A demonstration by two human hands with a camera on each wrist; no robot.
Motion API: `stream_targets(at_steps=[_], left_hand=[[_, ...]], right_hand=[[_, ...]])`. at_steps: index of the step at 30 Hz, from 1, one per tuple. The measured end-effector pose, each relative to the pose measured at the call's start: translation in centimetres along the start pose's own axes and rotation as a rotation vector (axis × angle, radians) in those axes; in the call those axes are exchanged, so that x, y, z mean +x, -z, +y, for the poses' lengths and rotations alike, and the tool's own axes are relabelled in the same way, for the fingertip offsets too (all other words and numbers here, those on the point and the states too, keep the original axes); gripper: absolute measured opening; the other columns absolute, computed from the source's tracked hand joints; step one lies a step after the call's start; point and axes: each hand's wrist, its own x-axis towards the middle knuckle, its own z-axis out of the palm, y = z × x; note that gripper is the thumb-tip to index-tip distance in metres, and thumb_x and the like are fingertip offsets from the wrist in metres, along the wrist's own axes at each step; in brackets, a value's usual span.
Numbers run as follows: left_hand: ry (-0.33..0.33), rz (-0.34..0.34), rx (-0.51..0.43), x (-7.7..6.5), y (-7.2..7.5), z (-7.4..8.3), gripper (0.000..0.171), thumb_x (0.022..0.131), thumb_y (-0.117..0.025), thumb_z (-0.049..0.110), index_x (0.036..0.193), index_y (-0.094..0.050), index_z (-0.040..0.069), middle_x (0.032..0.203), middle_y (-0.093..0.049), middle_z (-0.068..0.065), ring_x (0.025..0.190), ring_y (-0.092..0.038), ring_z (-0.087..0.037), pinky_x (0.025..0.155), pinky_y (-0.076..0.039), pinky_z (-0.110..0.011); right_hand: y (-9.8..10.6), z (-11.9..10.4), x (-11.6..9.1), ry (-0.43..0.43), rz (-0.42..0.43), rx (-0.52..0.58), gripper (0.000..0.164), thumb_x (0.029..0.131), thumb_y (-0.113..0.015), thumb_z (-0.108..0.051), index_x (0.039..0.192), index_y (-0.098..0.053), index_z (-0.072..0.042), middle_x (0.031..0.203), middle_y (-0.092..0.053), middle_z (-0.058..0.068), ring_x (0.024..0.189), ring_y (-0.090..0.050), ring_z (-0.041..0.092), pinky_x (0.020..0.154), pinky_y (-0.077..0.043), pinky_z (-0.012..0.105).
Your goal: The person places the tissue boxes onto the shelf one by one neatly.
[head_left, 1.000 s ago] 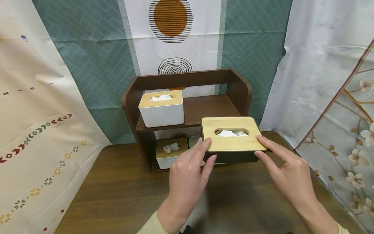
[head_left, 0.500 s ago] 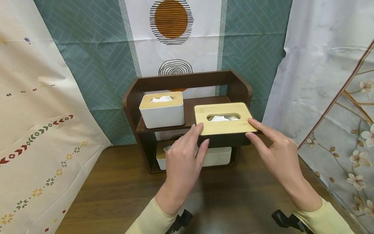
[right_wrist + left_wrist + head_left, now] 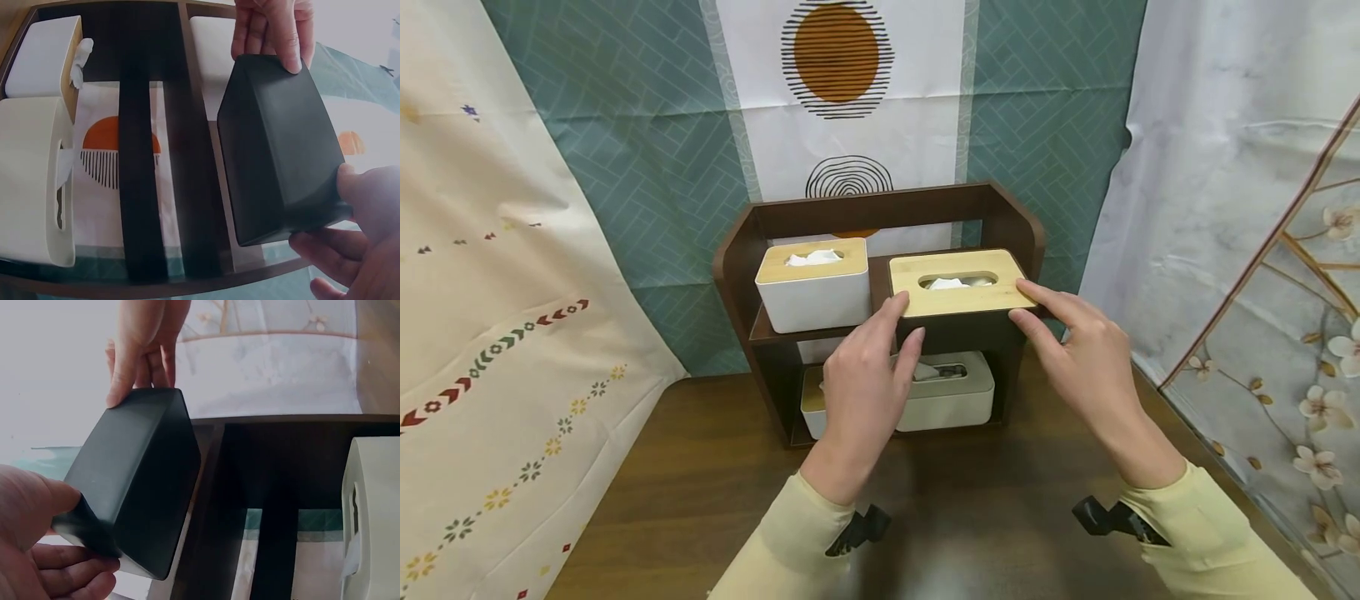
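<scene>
A black tissue box (image 3: 962, 283) with a light wooden lid is held level by both hands at the front of the upper shelf's right side. My left hand (image 3: 867, 375) grips its left end, thumb on the black front and fingers along the side. The opposite end is gripped by my right hand (image 3: 1078, 358), with the thumb low on the front. In the wrist views the box's dark underside (image 3: 134, 462) faces the cameras, and a gap to the shelf board shows below it. White tissue shows in the lid's slot.
The brown two-tier shelf (image 3: 872, 200) stands on a wooden table (image 3: 715, 492). A white tissue box (image 3: 816, 300) with a wooden lid sits on its upper left. Below are a cream tissue box (image 3: 951, 408) at right and another white box (image 3: 812, 417) at left, partly hidden.
Both hands have carried the black tissue box forward and slightly left, from in front of the shelf to its upper tier. The cream box below has come into view.
</scene>
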Motion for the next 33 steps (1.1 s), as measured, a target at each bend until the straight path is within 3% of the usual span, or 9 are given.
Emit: stream_targets(at_steps=[4, 12, 23, 28, 33], left_hand=[[0.022, -0.007, 0.001, 0.3, -0.3, -0.4, 0.042, 0.107, -0.078, 0.023, 0.145, -0.07, 0.007, 0.135, -0.077, -0.011, 0.113, -0.079, -0.03, 0.086, -0.065, -0.048], [0.06, -0.019, 0.001, 0.8, -1.1, -1.0, 0.042, 0.107, -0.077, 0.024, 0.146, -0.07, 0.009, 0.134, -0.078, -0.011, 0.103, -0.08, -0.031, 0.08, -0.065, -0.049], [0.082, -0.036, 0.02, 0.9, -2.2, -1.9, 0.042, 0.109, -0.075, 0.026, 0.147, -0.07, 0.009, 0.133, -0.078, -0.01, 0.1, -0.08, -0.031, 0.076, -0.064, -0.049], [0.087, -0.048, 0.027, 1.0, -2.7, -2.1, 0.042, 0.109, -0.074, 0.026, 0.148, -0.068, 0.009, 0.137, -0.077, -0.01, 0.106, -0.079, -0.031, 0.077, -0.065, -0.049], [0.103, -0.073, 0.035, 1.0, -3.1, -2.2, 0.048, 0.109, -0.075, 0.025, 0.152, -0.064, 0.008, 0.145, -0.072, -0.01, 0.114, -0.078, -0.031, 0.081, -0.065, -0.049]], right_hand=[[-0.6, 0.2, 0.5, -0.015, -0.013, 0.012, 0.041, 0.101, -0.083, -0.019, 0.142, -0.077, -0.016, 0.127, -0.08, 0.014, 0.125, -0.068, 0.042, 0.099, -0.051, 0.063], [-1.3, 0.6, 1.3, -0.036, -0.047, 0.005, 0.04, 0.103, -0.081, -0.022, 0.142, -0.077, -0.014, 0.132, -0.077, 0.019, 0.133, -0.062, 0.049, 0.107, -0.046, 0.069], [-2.6, 1.5, 1.7, -0.03, -0.045, -0.034, 0.04, 0.104, -0.081, -0.024, 0.142, -0.076, -0.013, 0.126, -0.079, 0.018, 0.126, -0.066, 0.047, 0.1, -0.05, 0.068], [-3.1, 1.7, 1.9, -0.025, -0.031, -0.072, 0.04, 0.104, -0.081, -0.026, 0.141, -0.077, -0.014, 0.122, -0.081, 0.016, 0.121, -0.068, 0.045, 0.09, -0.053, 0.067], [-3.4, 1.4, 2.1, -0.041, -0.022, -0.104, 0.04, 0.104, -0.081, -0.029, 0.142, -0.077, -0.016, 0.125, -0.08, 0.016, 0.12, -0.07, 0.045, 0.089, -0.054, 0.068]])
